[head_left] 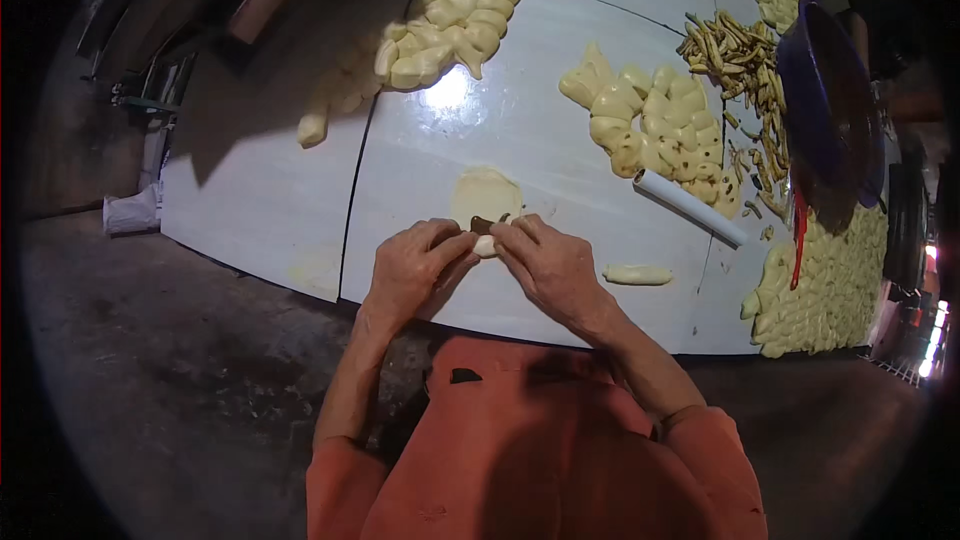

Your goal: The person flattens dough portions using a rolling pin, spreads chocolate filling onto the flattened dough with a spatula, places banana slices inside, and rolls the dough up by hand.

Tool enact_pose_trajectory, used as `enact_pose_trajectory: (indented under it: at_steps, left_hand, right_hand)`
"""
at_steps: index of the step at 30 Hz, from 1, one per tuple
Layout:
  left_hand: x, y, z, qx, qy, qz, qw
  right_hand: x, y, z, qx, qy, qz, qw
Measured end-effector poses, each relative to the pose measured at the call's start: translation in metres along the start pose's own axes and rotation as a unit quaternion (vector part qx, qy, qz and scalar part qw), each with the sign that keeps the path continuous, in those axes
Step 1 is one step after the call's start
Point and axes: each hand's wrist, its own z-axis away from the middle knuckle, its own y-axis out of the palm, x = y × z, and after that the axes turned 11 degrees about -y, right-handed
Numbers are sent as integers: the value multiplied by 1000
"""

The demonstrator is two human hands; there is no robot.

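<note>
A flattened piece of pale dough [487, 190] lies on the white table in front of me, its near edge folded up. My left hand [422, 262] and my right hand [548, 265] meet at that near edge, with fingertips pinching the fold from both sides. Between the fingers shows a dark brown piece of filling [481, 226], partly covered by dough and fingertips. To the right of my right hand rests a finished-looking dough roll [638, 275], apart from it.
Clusters of dough pieces [470, 15] sit at the back left, with another dough cluster [660, 130] right of centre. A white tube-shaped roller [690, 208] leans against the latter. Brownish strips [735, 55], a purple basin [815, 90], a red-handled tool [799, 240] and a dough mass [825, 285] occupy the right side.
</note>
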Motion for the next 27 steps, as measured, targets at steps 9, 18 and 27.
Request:
enact_pose_trajectory:
  at_steps: [9,18,27]
  left_hand:
    - [21,-8,-19,57,26,65,996]
    - [26,-23,-35,77,40,81,993]
    - [49,-20,-39,36,91,8,995]
  right_hand:
    - [-7,6,6,-2,-64,83,994]
    - [2,14,-5,-149,57,97,982]
    - [-6,-3,-2,-60,17,127,990]
